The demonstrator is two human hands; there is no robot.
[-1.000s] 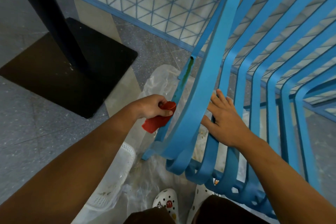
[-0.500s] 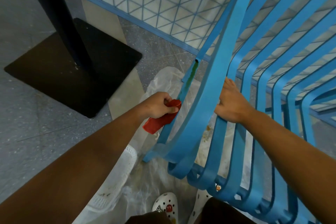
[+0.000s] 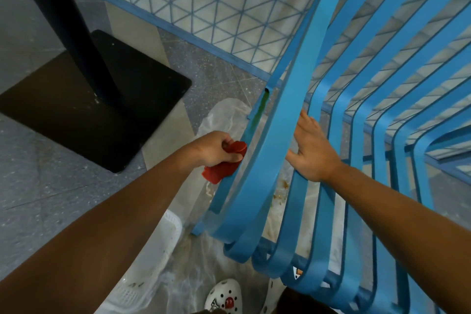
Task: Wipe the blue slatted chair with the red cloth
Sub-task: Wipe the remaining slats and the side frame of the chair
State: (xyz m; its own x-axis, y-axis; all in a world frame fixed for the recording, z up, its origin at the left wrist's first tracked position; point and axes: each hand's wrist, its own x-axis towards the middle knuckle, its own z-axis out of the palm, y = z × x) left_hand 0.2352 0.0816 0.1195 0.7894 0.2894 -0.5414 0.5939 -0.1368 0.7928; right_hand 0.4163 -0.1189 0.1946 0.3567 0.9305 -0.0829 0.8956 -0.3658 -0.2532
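Cloth against the chair's leg

Fingers of the left hand (image 3: 216, 149) curl tight round the red cloth (image 3: 224, 164), pressing it to a thin leg of the blue slatted chair (image 3: 285, 120), just below a green smear (image 3: 258, 112). The right hand (image 3: 312, 153) lies with straight fingers on the slats beside the outermost one. Under the chair lies clear plastic sheeting (image 3: 224, 115); a black table base (image 3: 102, 99) stands to the left.

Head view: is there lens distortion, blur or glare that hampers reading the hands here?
Head view: wide-angle bending curves the blue slatted chair slats; both forearms look stretched near the lower corners. Left hand gripping the red cloth and right hand are reasonably sharp; lighting even, no strong glare.
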